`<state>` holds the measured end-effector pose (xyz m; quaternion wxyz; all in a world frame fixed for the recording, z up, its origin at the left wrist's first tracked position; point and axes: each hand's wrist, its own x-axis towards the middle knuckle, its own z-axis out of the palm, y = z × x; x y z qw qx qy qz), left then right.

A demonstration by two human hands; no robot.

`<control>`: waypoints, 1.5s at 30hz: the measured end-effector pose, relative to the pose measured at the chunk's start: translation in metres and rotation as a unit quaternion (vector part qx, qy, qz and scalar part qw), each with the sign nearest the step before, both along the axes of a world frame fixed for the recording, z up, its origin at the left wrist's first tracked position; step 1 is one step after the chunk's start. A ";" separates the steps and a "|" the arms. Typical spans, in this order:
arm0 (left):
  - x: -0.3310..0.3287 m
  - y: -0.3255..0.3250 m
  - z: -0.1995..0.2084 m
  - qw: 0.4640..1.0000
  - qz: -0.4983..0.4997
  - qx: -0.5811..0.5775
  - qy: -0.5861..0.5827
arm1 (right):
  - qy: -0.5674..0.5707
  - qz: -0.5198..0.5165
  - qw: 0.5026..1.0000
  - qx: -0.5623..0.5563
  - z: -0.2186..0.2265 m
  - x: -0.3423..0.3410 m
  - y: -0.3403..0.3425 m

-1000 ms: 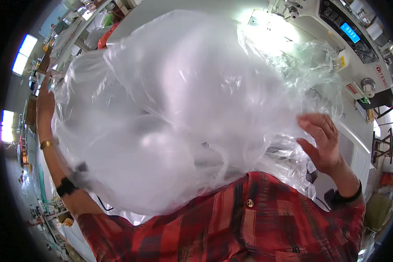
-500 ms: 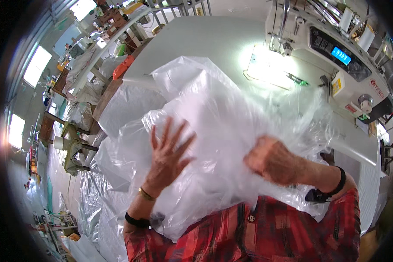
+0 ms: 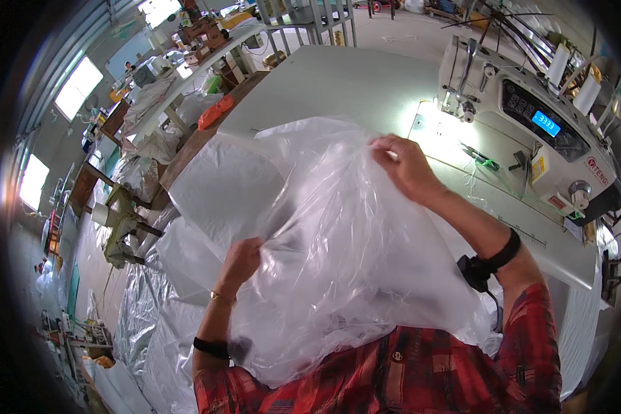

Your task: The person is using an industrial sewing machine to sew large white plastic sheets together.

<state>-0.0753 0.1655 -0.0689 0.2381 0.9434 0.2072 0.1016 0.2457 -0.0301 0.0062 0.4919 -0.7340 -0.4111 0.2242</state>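
A large sheet of clear plastic film point(image 3: 366, 276) lies crumpled across my lap and up over the near part of the sewing table point(image 3: 338, 76). My left hand point(image 3: 240, 262) is closed on a fold of the film, and taut creases run from it up to the right. Farther up, my right hand point(image 3: 406, 168) pinches the film's upper edge between thumb and fingers. The sewing machine point(image 3: 531, 117) stands right of that hand, its lamp lighting the table under the needle area. Whether the film is one layer or several, I cannot tell.
Small thread snips point(image 3: 479, 157) lie by the machine's lit plate. Thread cones point(image 3: 586, 93) stand behind the machine. At left are a wooden stool point(image 3: 121, 224) with a white roll, an orange bag point(image 3: 216, 112) and a long workbench point(image 3: 179, 93). More film covers the floor.
My left hand, spread open before, has closed on the film and moved lower. My right hand has moved up to the film's upper edge. The film is pulled straighter between them.
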 end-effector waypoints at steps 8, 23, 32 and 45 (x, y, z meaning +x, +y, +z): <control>0.070 0.073 -0.013 0.999 0.014 0.036 -0.027 | -0.456 -0.061 0.888 0.000 -0.034 0.025 0.025; 0.207 -0.033 0.062 0.863 -0.101 -0.349 -0.350 | 0.054 -0.238 0.947 0.208 -0.090 -0.040 -0.180; 0.275 -0.115 0.085 0.929 -0.223 0.145 -0.258 | 0.163 -0.350 0.913 0.133 -0.174 -0.080 -0.235; 0.230 -0.183 0.083 0.820 -0.421 -0.385 0.040 | -0.204 -0.289 0.931 0.086 -0.043 -0.064 -0.233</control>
